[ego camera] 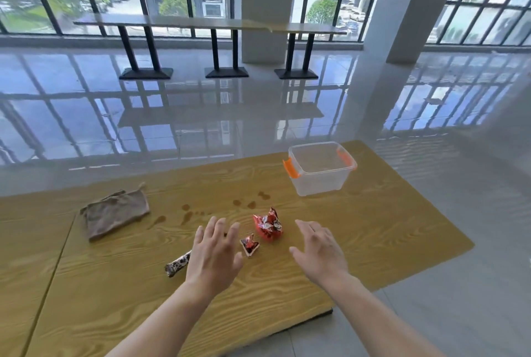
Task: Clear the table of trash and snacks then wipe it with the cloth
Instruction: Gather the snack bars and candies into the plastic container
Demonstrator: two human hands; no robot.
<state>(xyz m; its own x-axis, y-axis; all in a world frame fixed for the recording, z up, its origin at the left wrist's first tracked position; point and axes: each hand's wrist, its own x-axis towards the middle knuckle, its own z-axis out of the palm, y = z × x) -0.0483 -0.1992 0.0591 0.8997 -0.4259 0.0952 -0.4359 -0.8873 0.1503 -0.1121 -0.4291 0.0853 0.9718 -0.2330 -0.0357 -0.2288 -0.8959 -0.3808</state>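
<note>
On the wooden table (373,236) lie a crumpled red snack wrapper (268,227), a small torn red wrapper piece (250,246) and a dark brown-and-white snack bar (178,264). My left hand (215,253) hovers open over the bar's right end, just left of the small piece. My right hand (319,250) hovers open to the right of the red wrapper, holding nothing. A brown cloth (115,214) lies folded at the left. Several brown liquid stains (186,213) mark the table between the cloth and the wrappers.
A clear plastic bin (321,171) with orange latches stands at the table's far right. A seam (54,267) runs down the table at the left. Beyond lie a glossy tiled floor, a long bench table (201,23) and a white pillar (408,5).
</note>
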